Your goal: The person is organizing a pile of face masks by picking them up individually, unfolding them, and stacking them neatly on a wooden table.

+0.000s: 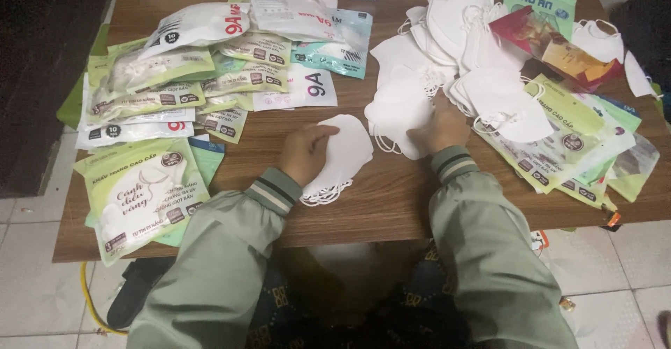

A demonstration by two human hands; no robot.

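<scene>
On the bench, far left, lie filled packs (a dozen or so, overlapping, not countable exactly). The left hand presses flat, fingers curled, on a small mask stack. The right hand grips one mask at the edge of the loose pile. Further right: empty packs, one red box.

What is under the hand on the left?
Under the left hand lies a small stack of white face masks on the wooden table, ear loops sticking out below. How many masks are stacked is hidden.
</scene>
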